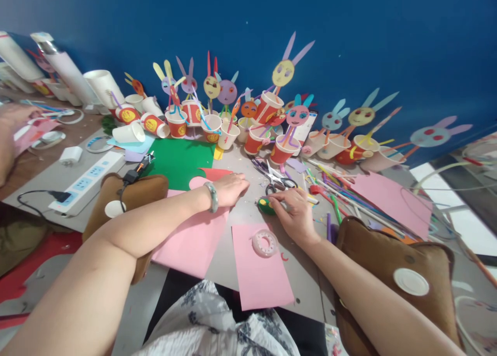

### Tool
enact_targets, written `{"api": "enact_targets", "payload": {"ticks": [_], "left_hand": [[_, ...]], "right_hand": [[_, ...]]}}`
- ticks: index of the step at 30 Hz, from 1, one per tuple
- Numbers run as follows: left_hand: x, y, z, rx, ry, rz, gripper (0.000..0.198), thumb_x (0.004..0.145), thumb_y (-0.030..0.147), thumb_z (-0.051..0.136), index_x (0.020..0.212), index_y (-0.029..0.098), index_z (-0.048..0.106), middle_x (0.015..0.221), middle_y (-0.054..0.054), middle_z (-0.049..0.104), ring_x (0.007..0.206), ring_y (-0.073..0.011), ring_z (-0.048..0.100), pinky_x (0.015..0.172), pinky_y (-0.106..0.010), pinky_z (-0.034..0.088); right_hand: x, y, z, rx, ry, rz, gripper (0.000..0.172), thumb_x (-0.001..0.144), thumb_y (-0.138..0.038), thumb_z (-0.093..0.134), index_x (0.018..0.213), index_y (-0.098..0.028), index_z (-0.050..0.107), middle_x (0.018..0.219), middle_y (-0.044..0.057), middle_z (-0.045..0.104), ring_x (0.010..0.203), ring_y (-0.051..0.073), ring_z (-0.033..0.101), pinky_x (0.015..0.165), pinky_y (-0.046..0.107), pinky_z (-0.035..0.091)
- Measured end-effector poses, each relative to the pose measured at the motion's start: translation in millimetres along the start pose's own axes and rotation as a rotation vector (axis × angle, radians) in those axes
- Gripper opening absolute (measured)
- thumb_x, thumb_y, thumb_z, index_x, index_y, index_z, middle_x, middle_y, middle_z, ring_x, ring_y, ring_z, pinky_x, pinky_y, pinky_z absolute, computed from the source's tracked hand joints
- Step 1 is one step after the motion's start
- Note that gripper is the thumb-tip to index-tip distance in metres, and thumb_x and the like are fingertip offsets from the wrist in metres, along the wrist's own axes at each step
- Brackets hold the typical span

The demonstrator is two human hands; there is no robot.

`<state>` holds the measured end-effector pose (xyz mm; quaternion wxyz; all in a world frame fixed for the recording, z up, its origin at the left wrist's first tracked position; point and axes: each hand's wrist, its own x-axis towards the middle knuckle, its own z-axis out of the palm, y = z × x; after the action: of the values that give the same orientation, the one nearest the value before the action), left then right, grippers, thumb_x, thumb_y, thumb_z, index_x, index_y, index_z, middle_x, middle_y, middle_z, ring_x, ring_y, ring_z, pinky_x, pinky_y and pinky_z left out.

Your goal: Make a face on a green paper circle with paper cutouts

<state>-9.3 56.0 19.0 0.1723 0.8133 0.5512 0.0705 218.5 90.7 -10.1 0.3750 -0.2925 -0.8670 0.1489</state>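
Observation:
My left hand (pixel 230 188), with a pale bangle on the wrist, lies fingers down on a pink paper sheet (pixel 194 239), close to a red paper cutout (pixel 215 173). My right hand (pixel 294 211) closes its fingers on a small green and yellow object (pixel 265 206) on the grey table. A roll of tape (pixel 264 243) sits on a second pink sheet (pixel 260 273) just below that hand. Scissors (pixel 276 178) lie just beyond my right hand.
Several paper cups with paper rabbit faces (pixel 285 72) stand along the blue wall. A green sheet (pixel 178 159), coloured straws (pixel 349 198), a power strip (pixel 87 180) and two brown cushions (pixel 392 273) surround the work spot. Another person's hand (pixel 8 133) shows at far left.

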Motion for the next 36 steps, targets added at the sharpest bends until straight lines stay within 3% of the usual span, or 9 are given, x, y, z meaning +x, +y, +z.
{"api": "enact_targets", "payload": {"ticks": [7,11,14,17,23,26,29,32,36], "left_hand": [[-4,-3,-19.7,-0.123,-0.038,-0.083,0.021,0.072,0.005,0.059,0.088,0.016,0.067,0.096,-0.007,0.067,0.088,-0.0204,0.061,0.080,-0.030,0.045],[-10,-10,-35.9,-0.087,-0.107,-0.111,0.030,0.067,0.004,0.061,0.093,0.018,0.070,0.096,-0.004,0.067,0.086,-0.0188,0.061,0.075,-0.026,0.043],[-13,-17,-44.7,-0.025,-0.169,-0.081,0.042,0.067,0.010,0.066,0.108,0.018,0.069,0.105,-0.005,0.066,0.087,-0.0176,0.060,0.073,-0.024,0.042],[-15,-21,-47.3,0.031,-0.183,-0.091,0.050,0.069,0.019,0.070,0.119,0.018,0.065,0.109,-0.006,0.065,0.088,-0.0184,0.060,0.074,-0.025,0.041],[-13,-13,-40.5,0.021,-0.170,-0.213,0.051,0.075,0.036,0.072,0.122,0.018,0.061,0.107,-0.007,0.066,0.093,-0.0218,0.062,0.081,-0.028,0.043],[-11,-4,-36.2,-0.006,-0.094,-0.216,0.047,0.076,0.034,0.072,0.119,0.017,0.061,0.109,-0.008,0.066,0.096,-0.0230,0.063,0.084,-0.029,0.043],[-9,8,-29.7,-0.052,0.102,-0.142,0.031,0.083,0.024,0.067,0.113,0.015,0.064,0.115,-0.010,0.066,0.098,-0.0224,0.063,0.088,-0.032,0.043],[-7,19,-19.0,-0.130,0.152,0.008,0.018,0.083,0.020,0.069,0.100,0.015,0.068,0.107,-0.008,0.071,0.101,-0.0232,0.065,0.093,-0.036,0.042],[-7,29,-4.3,-0.276,0.191,0.106,0.013,0.085,0.025,0.070,0.095,0.016,0.069,0.098,-0.006,0.074,0.094,-0.0208,0.067,0.089,-0.035,0.044]], "right_hand": [[0,-1,1,0.017,-0.004,0.070,0.021,0.093,-0.035,0.058,0.079,-0.024,0.070,0.076,0.003,0.073,0.075,0.022,0.066,0.085,0.043,0.045],[0,-1,1,0.025,-0.012,0.079,0.021,0.092,-0.036,0.058,0.079,-0.024,0.070,0.077,0.003,0.074,0.076,0.023,0.066,0.084,0.044,0.045],[-1,-1,2,0.025,-0.011,0.075,0.021,0.093,-0.035,0.058,0.079,-0.024,0.070,0.076,0.003,0.074,0.075,0.023,0.066,0.083,0.044,0.045],[-1,-1,2,0.036,-0.011,0.068,0.020,0.093,-0.034,0.059,0.079,-0.024,0.069,0.076,0.003,0.074,0.075,0.022,0.065,0.081,0.043,0.046],[-1,0,2,0.044,-0.007,0.077,0.020,0.092,-0.035,0.059,0.079,-0.024,0.069,0.076,0.003,0.073,0.076,0.023,0.065,0.081,0.043,0.046],[-1,0,3,0.050,-0.004,0.074,0.019,0.092,-0.035,0.060,0.079,-0.024,0.070,0.076,0.003,0.072,0.076,0.022,0.064,0.082,0.043,0.046],[-1,-2,3,0.076,0.003,0.080,0.018,0.092,-0.034,0.061,0.080,-0.024,0.070,0.076,0.003,0.072,0.075,0.022,0.064,0.081,0.042,0.047],[-1,-5,2,0.120,-0.007,0.079,0.016,0.091,-0.032,0.062,0.080,-0.024,0.069,0.076,0.002,0.071,0.075,0.021,0.064,0.080,0.040,0.048],[-1,-8,0,0.173,-0.024,0.063,0.014,0.090,-0.030,0.064,0.079,-0.023,0.069,0.075,0.002,0.070,0.074,0.020,0.063,0.076,0.037,0.047]]}}
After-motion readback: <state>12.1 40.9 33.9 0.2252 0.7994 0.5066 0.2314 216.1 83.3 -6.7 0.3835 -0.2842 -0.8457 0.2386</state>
